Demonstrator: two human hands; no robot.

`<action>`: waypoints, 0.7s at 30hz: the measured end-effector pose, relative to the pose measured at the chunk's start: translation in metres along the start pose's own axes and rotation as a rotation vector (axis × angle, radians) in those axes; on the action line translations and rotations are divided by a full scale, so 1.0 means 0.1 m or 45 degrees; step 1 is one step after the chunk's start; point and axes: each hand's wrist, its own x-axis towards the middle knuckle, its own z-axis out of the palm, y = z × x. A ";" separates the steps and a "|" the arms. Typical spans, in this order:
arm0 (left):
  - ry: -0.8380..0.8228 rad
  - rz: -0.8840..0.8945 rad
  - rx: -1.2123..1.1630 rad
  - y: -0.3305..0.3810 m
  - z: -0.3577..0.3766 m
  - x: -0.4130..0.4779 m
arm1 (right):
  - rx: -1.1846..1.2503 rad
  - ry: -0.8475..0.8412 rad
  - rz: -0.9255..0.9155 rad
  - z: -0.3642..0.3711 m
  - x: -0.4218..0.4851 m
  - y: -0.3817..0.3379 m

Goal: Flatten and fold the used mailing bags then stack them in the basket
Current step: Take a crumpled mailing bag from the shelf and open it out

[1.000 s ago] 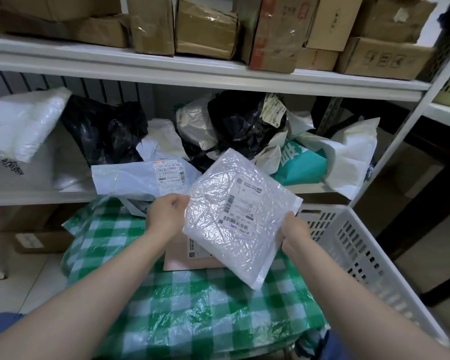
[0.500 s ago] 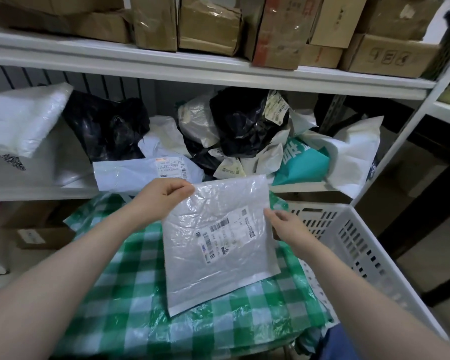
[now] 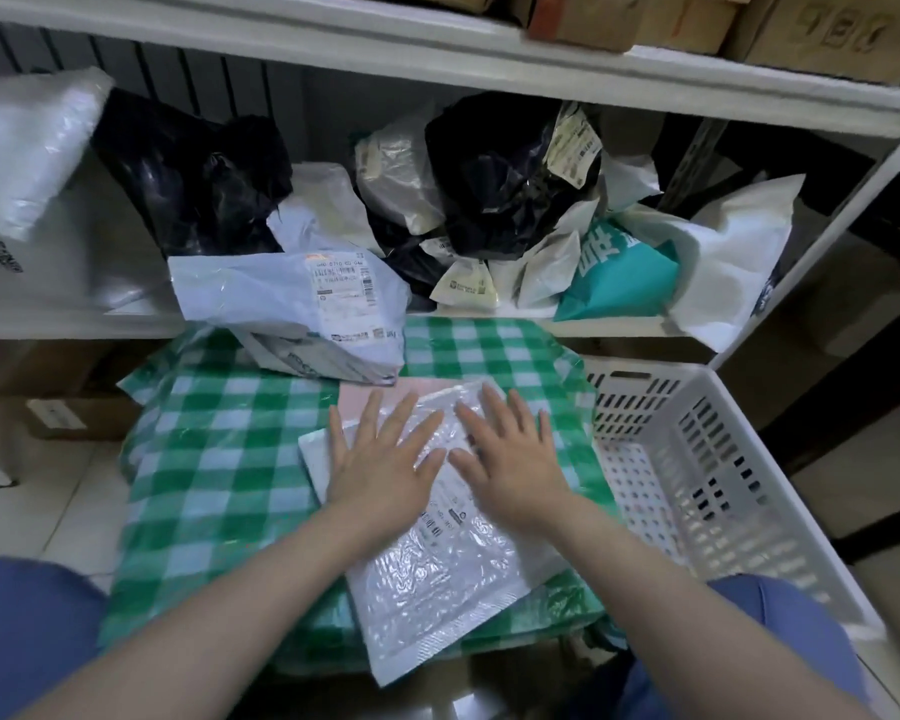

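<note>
- The bubble mailer (image 3: 437, 579) lies label-up on the green checked cloth (image 3: 219, 459), its far end overlapping a pink envelope (image 3: 370, 400) beneath it.
- Its long axis runs from the shelf side toward the person, with the near end drifting slightly to the right. That near end overhangs the cloth's front edge.
- The left hand (image 3: 380, 459) and right hand (image 3: 510, 459) lie side by side on the far half, palms down, fingers straight and spread. They press flat and grip nothing.
- The near half sits uncovered below the wrists, still puffy and crinkled, so flattening looks unfinished and folding not yet begun.
- A fold across the short width would likely bring that free near end up toward the fingers; either hand would have to draw back toward the body to reach it.
- The white basket (image 3: 723, 459) stands just right of the cloth, so the right hand is nearer for stacking.
- A pale blue mailing bag (image 3: 281, 304) rests at the cloth's far edge, and behind it a shelf (image 3: 619, 324) holds a heap of black, white and teal bags.
</note>
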 end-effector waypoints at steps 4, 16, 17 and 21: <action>-0.008 -0.005 0.031 -0.01 0.17 0.04 | 0.033 -0.065 0.047 0.20 0.04 0.01; 0.082 0.014 0.102 -0.03 0.33 0.03 | 0.000 -0.018 0.050 0.25 0.04 0.02; 0.079 0.017 0.112 -0.02 0.33 0.02 | -0.006 -0.026 0.047 0.25 0.04 0.02; 0.057 0.025 0.162 -0.03 0.34 0.01 | -0.021 -0.049 0.039 0.26 0.04 0.03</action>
